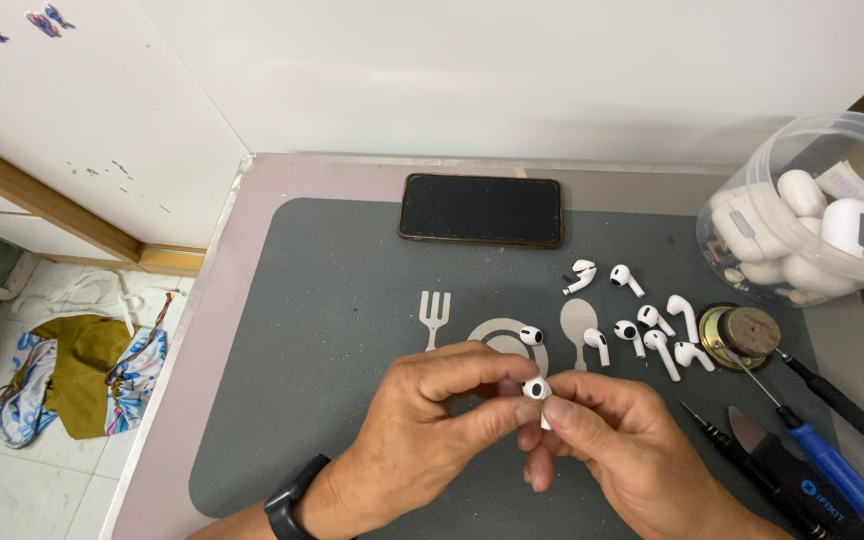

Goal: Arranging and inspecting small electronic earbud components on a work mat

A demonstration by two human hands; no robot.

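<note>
White glossy earbud, both hands pinching

One head view, looking down.
Your camera tilts steeply over the mat, close above your hands, facing the wall; floor shows at left.

Phone behind the earbuds — tub right, on the mat.
</note>
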